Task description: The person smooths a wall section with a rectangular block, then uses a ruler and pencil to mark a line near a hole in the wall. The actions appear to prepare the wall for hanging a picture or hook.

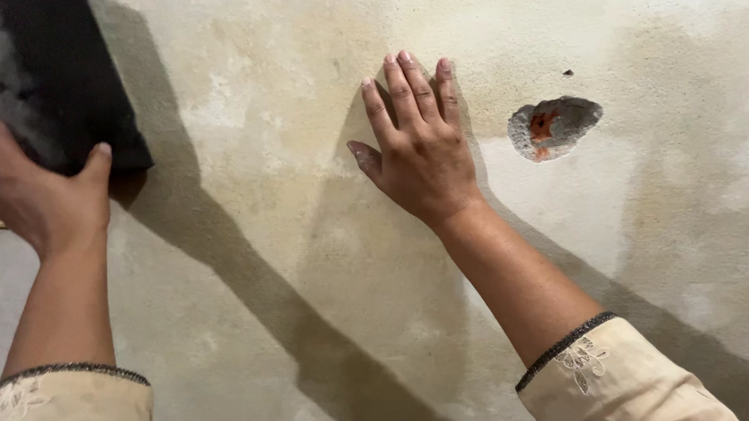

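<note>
The left hand point(41, 195) grips a black block point(66, 81) at the upper left corner of the view, fingers spread over its face and thumb hooked under its lower edge, so the hand is clamped on it. The block looks like a dense sponge or foam pad: matte, squared at the corners, thick, and dusted with a pale grey powder across the part nearest the fingers. It is pressed flat against the wall point(292, 239) and throws a dark slanted shadow down to the right.

The right hand point(418, 145) lies open and flat on the wall, fingers together and pointing up, thumb splayed to the left, holding nothing.

The wall is rough plaster, cream to yellowish with blotchy darker stains and paler scuffed patches. Just right of the right hand is a ragged hole point(553, 127) in the plaster, grey at its chipped rim with orange-red brick showing inside. Both wrists wear cream sleeves point(617, 377) with dark beaded cuffs and light embroidery.
</note>
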